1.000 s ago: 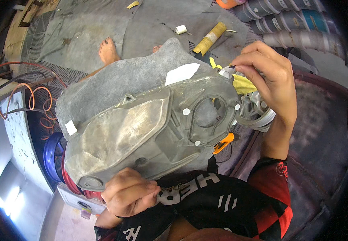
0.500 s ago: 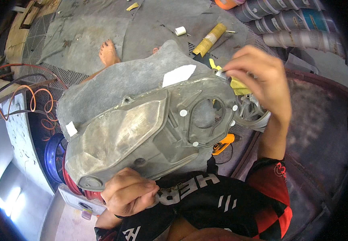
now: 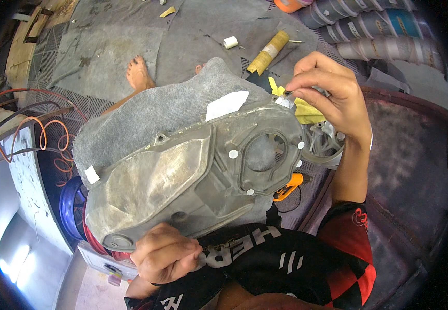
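A grey metal engine cover lies tilted across my lap on a grey towel. Small round white stickers dot the rim around its large round opening. My right hand pinches at the cover's upper right corner, thumb and index tips together; a tiny dark thing shows between them. Just under those fingertips, a small white tape piece sits on the corner lug. Close to the cover's lower edge, my left hand is closed in a pinch; whatever it may hold is hidden. A larger white tape piece sticks along the upper edge.
Beyond the towel are a yellow paper roll and a white tape roll on the floor. An orange-handled tool lies right of the cover. Blue and red wheel rims and coiled orange hoses are at left. Paint tins line the upper right.
The white piece that was at my right fingertips now rests on the corner lug beneath them. My right hand has shifted slightly. The cover has dipped a little; my left hand stays nearly in place.
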A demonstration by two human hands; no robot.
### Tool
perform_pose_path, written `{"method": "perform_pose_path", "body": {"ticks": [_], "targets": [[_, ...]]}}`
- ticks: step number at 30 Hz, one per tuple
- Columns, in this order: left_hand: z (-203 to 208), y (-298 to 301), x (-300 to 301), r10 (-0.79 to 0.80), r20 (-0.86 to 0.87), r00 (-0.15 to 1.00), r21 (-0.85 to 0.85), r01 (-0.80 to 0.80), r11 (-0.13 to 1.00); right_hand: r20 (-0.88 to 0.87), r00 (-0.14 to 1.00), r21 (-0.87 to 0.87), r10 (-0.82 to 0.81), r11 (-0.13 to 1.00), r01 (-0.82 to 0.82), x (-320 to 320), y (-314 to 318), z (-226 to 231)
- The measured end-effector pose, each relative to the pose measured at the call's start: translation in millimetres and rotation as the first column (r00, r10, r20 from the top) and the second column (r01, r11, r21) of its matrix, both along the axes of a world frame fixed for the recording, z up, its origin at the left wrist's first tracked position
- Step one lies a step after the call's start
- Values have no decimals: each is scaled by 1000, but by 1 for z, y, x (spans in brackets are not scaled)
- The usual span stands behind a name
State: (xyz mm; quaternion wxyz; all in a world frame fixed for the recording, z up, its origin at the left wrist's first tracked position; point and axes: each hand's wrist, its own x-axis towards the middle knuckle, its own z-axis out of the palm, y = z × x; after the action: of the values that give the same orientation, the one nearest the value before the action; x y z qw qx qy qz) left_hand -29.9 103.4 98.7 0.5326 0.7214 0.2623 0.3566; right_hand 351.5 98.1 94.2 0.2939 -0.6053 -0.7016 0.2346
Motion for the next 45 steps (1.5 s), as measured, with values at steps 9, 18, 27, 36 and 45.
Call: {"method": "perform_pose_path", "body": {"ticks": [9, 18, 27, 36, 45], "targets": [[1, -1, 0, 18, -25, 1000, 7, -18, 1000, -91, 985, -28, 145, 989, -148, 5, 10, -6], [0, 0, 0, -23, -42, 999, 13, 23, 1000, -24, 991, 21, 130, 991, -130, 10, 10, 2], [2, -3, 3, 2, -55, 998, 5, -2, 1000, -468, 882, -350, 59, 904, -246, 26, 9, -18], [1, -3, 2, 24, -24, 999, -6, -24, 1000, -331, 942, -324, 50, 932, -164, 16, 13, -16], [0, -2, 1, 8, -13, 1000, -1, -8, 1000, -496, 852, -385, -168, 922, -42, 15, 2, -34]]}}
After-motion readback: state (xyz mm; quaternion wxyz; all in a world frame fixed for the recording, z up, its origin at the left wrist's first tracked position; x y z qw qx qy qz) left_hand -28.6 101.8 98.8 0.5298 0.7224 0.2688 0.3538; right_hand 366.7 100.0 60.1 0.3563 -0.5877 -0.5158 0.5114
